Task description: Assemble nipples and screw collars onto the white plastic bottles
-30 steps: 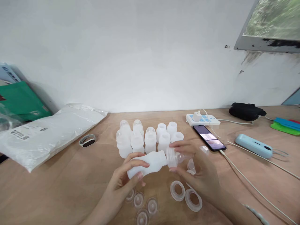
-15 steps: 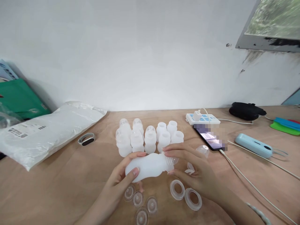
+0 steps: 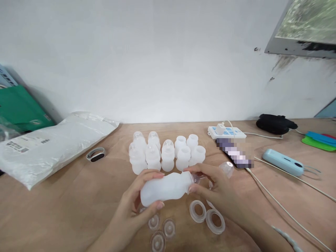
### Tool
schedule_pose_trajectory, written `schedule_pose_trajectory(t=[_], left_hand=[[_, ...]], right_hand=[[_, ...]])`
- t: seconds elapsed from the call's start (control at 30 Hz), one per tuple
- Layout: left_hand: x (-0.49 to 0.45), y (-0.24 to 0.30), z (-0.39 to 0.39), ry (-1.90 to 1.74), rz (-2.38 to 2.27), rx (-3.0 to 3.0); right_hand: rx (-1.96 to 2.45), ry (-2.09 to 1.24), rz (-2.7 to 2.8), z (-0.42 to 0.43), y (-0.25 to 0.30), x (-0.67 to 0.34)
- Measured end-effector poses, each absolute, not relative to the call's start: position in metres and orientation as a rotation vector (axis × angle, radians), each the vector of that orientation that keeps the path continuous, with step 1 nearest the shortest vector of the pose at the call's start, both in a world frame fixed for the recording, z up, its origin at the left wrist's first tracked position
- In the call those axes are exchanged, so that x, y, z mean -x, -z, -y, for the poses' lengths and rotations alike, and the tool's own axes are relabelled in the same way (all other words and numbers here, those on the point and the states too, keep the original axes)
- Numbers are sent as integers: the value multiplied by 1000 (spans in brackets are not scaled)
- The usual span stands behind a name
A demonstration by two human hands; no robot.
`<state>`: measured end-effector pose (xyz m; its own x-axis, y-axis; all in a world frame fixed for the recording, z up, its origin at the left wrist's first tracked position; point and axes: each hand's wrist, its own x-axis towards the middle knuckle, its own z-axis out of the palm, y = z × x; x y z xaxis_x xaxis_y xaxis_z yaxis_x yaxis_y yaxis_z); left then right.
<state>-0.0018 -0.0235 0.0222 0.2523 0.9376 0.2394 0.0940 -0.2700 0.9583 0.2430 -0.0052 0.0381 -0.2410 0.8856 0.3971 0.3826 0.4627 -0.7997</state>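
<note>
My left hand (image 3: 136, 203) grips a white plastic bottle (image 3: 165, 188) lying sideways above the wooden table (image 3: 65, 206), its neck pointing right. Around the collar at that neck (image 3: 191, 180) close the fingers of my right hand (image 3: 217, 190). Just behind stand several white bottles (image 3: 165, 154) in a cluster, some with clear domed caps. Two clear screw rings (image 3: 207, 216) lie under my right wrist. Several clear teats (image 3: 161, 231) lie below the held bottle. A loose clear cap (image 3: 227, 168) rests beyond my right hand.
A white plastic bag (image 3: 52, 145) and a green package (image 3: 19, 110) lie at the left, with a wristband (image 3: 96, 154) near them. At the right are a power strip (image 3: 227, 132), a phone (image 3: 235, 153) with cable, a pale blue device (image 3: 283, 162) and a black object (image 3: 275, 124).
The collar piece, first held apart from the bottle's neck, has been brought onto it. My left hand has shifted its grip and the bottle has tilted slightly.
</note>
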Motion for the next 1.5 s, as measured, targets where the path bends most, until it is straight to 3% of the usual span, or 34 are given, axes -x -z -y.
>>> schedule_pose_trajectory(t=[0.1, 0.67, 0.87, 1.07, 1.5], left_hand=[[0, -23, 26, -1186, -991, -1779], [-5, -32, 23, -1015, -1066, -1394], [-5, -28, 23, -1075, -1053, -1407], [-2, -18, 21, -1022, -993, -1247], [5, -10, 27, -1346, -910, -1838]], right_hand=[[1080, -923, 1781, 4, -33, -243], [983, -1130, 1980, 4, -51, -256], [1209, -1142, 1916, 6, -53, -251], [1057, -1010, 2032, 7, -50, -256], [970, -1359, 1611, 17, -40, -232]])
